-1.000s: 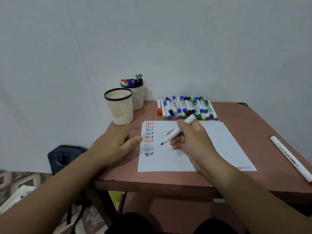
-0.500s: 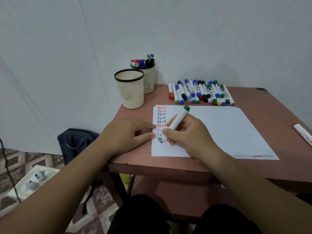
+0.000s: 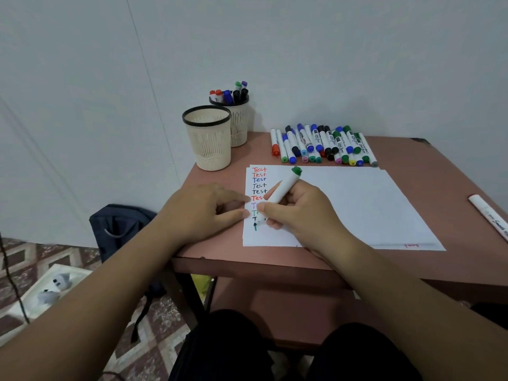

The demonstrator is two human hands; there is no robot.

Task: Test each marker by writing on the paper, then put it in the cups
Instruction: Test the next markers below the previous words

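Gripping the green marker (image 3: 283, 188) in a writing pinch, the right hand (image 3: 297, 213) rested on the lower left of the paper (image 3: 357, 204), thumb and fingers curled round the white barrel. The marker's long axis ran from its tip, down by the fingers at a fresh green stroke (image 3: 255, 228) under the column of "Test" words, up and away to the right, with its green end (image 3: 296, 170) pointing toward the far side of the table (image 3: 453, 171). Just to the left, the left hand (image 3: 203, 213) lay flat with fairly straight fingers pressing the paper's left edge, holding nothing, its fingertips close to the right thumb.

Farther back, the row of untested markers (image 3: 324, 145) lay just beyond the paper's far edge. Beyond the left hand stood the empty cup (image 3: 207, 138), and behind it the second cup (image 3: 238, 122), holding markers already. By my judgement the cups lay forward and left of the writing hand, so the left hand sat nearer them, though the right held the marker.
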